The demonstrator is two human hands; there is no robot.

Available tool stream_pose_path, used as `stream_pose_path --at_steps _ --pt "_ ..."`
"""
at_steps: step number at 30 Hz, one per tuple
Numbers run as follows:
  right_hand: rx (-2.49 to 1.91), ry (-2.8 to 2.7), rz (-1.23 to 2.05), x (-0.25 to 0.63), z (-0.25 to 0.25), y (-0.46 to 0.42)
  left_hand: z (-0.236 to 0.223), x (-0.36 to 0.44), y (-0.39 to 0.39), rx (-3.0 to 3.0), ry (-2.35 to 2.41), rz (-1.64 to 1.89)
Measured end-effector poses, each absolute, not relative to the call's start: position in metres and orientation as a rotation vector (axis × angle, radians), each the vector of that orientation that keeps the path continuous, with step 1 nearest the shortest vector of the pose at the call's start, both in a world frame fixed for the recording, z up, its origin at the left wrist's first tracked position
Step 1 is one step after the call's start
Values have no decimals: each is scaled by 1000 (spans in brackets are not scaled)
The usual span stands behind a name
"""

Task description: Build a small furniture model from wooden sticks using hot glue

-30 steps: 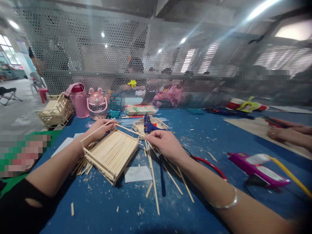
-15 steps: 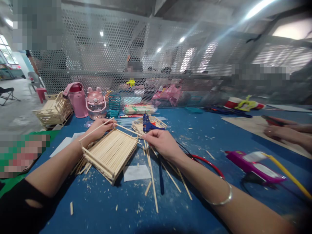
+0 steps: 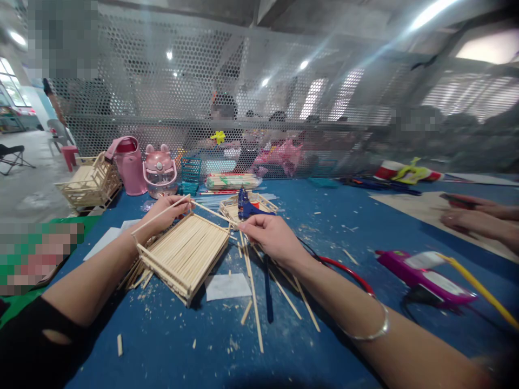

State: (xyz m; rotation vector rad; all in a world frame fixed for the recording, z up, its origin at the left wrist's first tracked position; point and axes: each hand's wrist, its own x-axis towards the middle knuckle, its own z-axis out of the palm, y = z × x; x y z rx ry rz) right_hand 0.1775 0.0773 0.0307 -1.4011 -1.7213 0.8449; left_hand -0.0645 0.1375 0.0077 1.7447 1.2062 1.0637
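Note:
A small model built of thin wooden sticks rests tilted on the table, its slatted floor facing up and low rails along its edges. At its far corner, my left hand is closed in a pinch where two rail sticks meet. A thin wooden stick runs from there along the model's far side. My right hand pinches the right end of this stick between thumb and fingers. Just behind the right hand, a blue glue gun lies on another small stick frame. Loose sticks lie under the right wrist.
Pink bottles and a larger stick model stand at the back left. A purple tool with a yellow cable lies at right. Beyond it are another person's hands. White paper lies in front, and perforated mesh rises behind.
Almost nothing differs. Both hands keep their pinch on the stick, and its right end has shifted very slightly. The other person's hands at the far right have moved a little.

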Motion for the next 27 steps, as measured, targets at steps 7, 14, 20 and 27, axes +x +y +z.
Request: stream_pose_path --at_steps 7,14,20,27 --pt "-1404 -1709 873 178 31 77 8 -63 136 1697 1179 1080" --pt "-1440 -1713 862 178 32 78 8 -63 136 1624 1226 1082" --pt "-1411 -1709 876 178 29 80 7 -63 137 1689 1181 1061" --pt "-1374 -1719 869 179 24 82 5 -63 140 1706 1128 1067"
